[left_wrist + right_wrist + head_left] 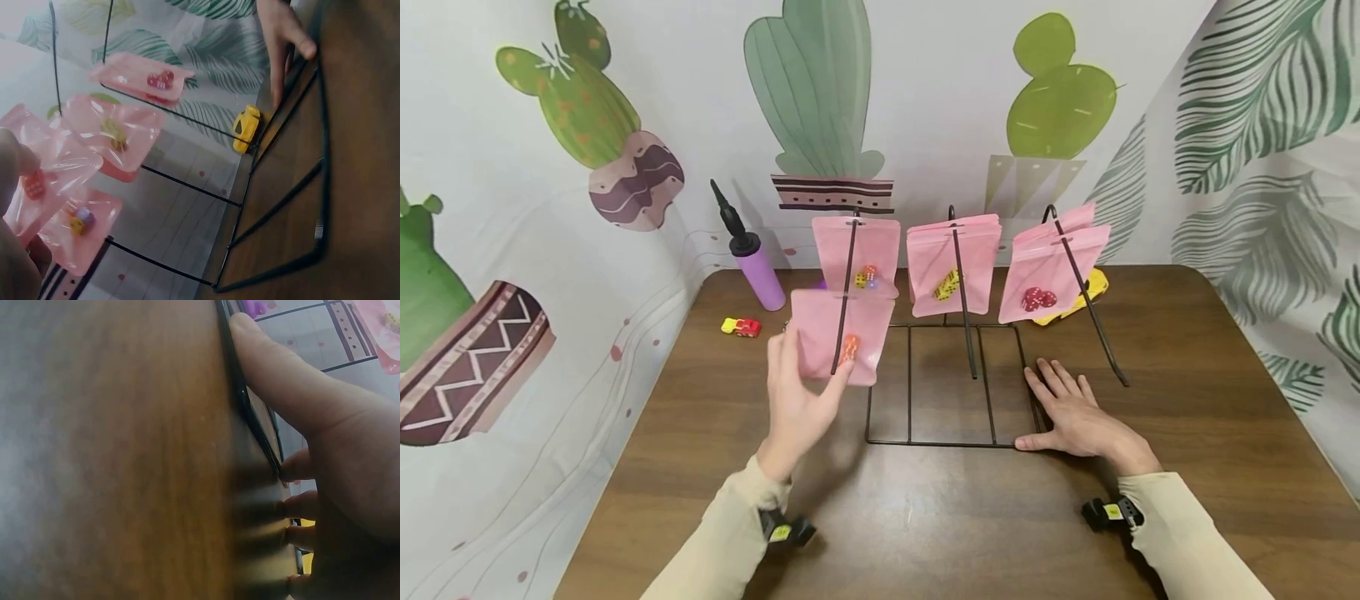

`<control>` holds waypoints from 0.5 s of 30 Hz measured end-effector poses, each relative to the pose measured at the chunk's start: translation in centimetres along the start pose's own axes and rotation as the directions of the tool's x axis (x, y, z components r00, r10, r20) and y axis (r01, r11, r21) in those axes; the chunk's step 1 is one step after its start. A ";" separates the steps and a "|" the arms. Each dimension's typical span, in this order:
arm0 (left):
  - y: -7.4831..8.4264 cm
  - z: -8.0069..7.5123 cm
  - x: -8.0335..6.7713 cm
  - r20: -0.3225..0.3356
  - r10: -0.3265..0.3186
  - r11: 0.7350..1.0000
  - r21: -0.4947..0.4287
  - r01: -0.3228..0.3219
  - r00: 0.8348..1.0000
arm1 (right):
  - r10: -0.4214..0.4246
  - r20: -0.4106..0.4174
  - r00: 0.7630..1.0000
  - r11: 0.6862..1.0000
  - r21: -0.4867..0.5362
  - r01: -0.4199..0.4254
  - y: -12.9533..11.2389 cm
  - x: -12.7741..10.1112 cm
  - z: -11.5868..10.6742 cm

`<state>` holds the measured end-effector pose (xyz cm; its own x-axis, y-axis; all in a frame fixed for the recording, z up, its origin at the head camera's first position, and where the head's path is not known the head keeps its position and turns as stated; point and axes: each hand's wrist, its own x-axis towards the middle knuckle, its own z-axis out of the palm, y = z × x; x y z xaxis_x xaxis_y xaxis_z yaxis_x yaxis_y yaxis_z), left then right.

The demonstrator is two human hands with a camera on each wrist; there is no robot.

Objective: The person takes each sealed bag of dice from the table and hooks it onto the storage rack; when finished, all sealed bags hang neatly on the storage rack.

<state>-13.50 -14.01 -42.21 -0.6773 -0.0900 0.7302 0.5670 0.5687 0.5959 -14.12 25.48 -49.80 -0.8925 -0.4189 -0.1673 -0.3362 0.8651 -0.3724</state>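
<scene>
left hand [797, 400] pinches pink pouch [838, 337]; right hand [1075, 417] flat; right wrist shows thumb against rack [250, 412].

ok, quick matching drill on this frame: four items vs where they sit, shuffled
Items:
1. pump
2. yellow car
3. right hand
4. red-dice bag

Places:
A. flat on the rack base, right corner
B. hanging on the right hook
C. standing at the back left of the table
D. lying behind the right hook's bags

Pairs: 1-C, 2-D, 3-A, 4-B
</scene>
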 end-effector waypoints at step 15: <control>-3.8 6.6 5.0 -0.065 -0.070 0.998 0.002 0.070 0.995 | 0.003 0.020 1.000 1.000 0.025 -0.004 -0.1 -0.2 -0.1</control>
<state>-22.16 -11.17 -42.99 -0.6832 -0.1823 0.7071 0.5175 0.5624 0.6449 -13.99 25.49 -49.61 -0.8873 -0.4214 -0.1873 -0.3250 0.8595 -0.3945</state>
